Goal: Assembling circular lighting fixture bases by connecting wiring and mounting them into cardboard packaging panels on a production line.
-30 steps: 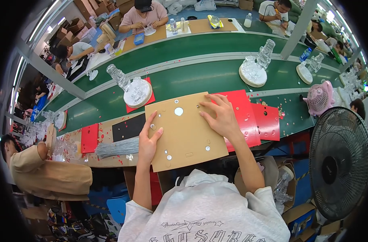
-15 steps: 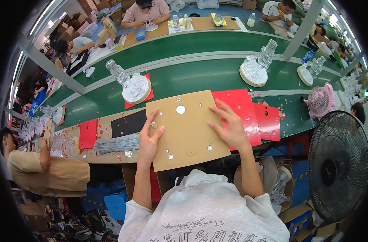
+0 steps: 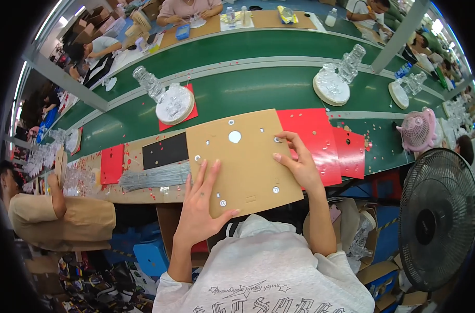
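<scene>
1. busy factory floor, with a long green conveyor belt (image 3: pixel 258 91) running past the table (image 3: pixel 138 194) and other people working along the far side. a black standing fan (image 3: pixel 438 227) sits off to the right and a small pink fan (image 3: pixel 418 130) is up on the belt edge.

2. the main thing is the tan cardboard sheet (image 3: pixel 242 161), punched with round holes and dotted with small silver eyelets. it lies flat at the near edge of the table, overlapping a red plastic sheet (image 3: pixel 313 141) on its right.

3. left hand (image 3: pixel 198 208) is open, fingers spread and palm down on the lower left part of the sheet, pressing rather than gripping.

4. right hand (image 3: pixel 297 161) is at the right edge, fingers curled lightly, fingertips by an eyelet near the upper corner. it looks like a light pinch on the edge, but i can't tell for sure.

5. my take on doing this bit well: keep that left palm flat so the sheet doesn't skate, and work the eyelets with the fingertips only.

6. a bundle of grey wires (image 3: pixel 154 177) and a black sheet (image 3: pixel 165 151) lie just left of the cardboard, so don't sweep them off. red punch scraps are scattered about too.
</scene>
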The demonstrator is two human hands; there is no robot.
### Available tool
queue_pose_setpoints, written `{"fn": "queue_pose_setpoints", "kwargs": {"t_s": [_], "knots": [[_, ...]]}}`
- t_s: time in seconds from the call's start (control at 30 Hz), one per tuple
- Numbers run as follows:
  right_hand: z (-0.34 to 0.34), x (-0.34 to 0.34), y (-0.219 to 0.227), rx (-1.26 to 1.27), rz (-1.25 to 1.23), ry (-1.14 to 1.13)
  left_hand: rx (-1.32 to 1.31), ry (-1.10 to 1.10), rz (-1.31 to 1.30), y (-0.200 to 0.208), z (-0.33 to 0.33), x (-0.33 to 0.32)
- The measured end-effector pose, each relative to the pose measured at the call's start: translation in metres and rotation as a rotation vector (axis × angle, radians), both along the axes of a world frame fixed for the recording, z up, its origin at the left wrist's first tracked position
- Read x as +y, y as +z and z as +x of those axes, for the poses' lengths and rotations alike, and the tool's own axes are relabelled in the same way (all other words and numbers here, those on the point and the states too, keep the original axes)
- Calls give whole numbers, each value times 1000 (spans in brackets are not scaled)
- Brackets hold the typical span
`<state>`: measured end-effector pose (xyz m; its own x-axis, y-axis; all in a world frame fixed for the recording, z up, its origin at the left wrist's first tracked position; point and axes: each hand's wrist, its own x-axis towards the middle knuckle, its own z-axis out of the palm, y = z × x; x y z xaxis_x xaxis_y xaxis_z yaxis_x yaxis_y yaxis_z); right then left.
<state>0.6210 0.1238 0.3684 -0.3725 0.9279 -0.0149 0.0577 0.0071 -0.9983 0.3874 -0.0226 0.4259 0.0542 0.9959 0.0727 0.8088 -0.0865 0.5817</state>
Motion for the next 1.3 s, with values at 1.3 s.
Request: {"fn": "queue_pose_setpoints", "kwargs": {"t_s": [1.3], "knots": [[-148,-92,-197,-540,588,319,143,-104,57,-1,-15,58]]}}
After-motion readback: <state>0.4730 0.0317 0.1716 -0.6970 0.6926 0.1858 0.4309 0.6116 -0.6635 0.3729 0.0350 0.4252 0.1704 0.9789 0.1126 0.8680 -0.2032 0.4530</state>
